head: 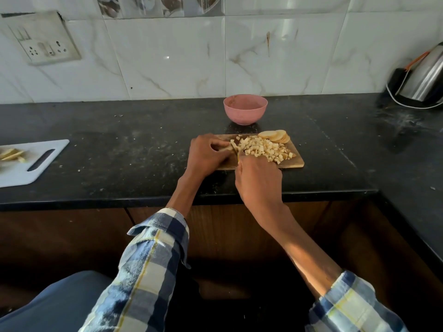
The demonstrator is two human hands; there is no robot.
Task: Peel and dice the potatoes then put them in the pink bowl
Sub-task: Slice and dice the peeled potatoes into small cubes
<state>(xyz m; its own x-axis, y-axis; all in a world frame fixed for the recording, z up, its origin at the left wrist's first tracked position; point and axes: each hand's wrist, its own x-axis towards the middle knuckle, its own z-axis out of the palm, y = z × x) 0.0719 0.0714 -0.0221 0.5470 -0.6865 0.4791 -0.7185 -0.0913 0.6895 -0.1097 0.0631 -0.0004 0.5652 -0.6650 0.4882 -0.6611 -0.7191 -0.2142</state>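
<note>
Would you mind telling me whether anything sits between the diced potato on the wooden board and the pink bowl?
Nothing visible does. The diced potato lies on the wooden board, and only bare black counter separates the board's far edge from the pink bowl.

Knife (238,156): mostly hidden between the hands, left of the diced potato (262,148). White board (28,161), far left: edge-cropped.
</note>
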